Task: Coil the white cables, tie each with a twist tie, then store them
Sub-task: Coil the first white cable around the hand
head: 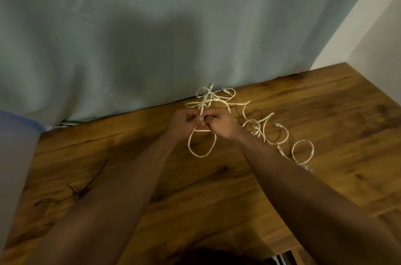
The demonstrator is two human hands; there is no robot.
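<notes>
Now both hands meet near the far edge of the brown wooden table [282, 178], close to the middle of the view; the left hand [183, 121] and the right hand [221, 123] touch each other, knuckles up. Their fingers [208, 120] are curled and pressed together around a strand of the long white cable [205, 101], pinching it between the two hands; how exactly each fingertip lies I cannot tell, because the picture is soft there.

Below the hands one oval loop [200, 156] of the same cable hangs down and lies on the table between the two forearms; above the hands several smaller loops are crossed in a loose bunch, just beside the hanging grey-green cloth curtain [130, 37]. To the right of the right hand more cable lies spread on the wood in open curves, with a small round ring [293, 152] at its near end and what seems to be pale plugs along it.

Far to the left, near the left forearm, some thin dark twist ties [74, 192] lie in a little heap on the table, well apart from the cable; a plain white wall [368, 26] stands at the right behind the table corner.
</notes>
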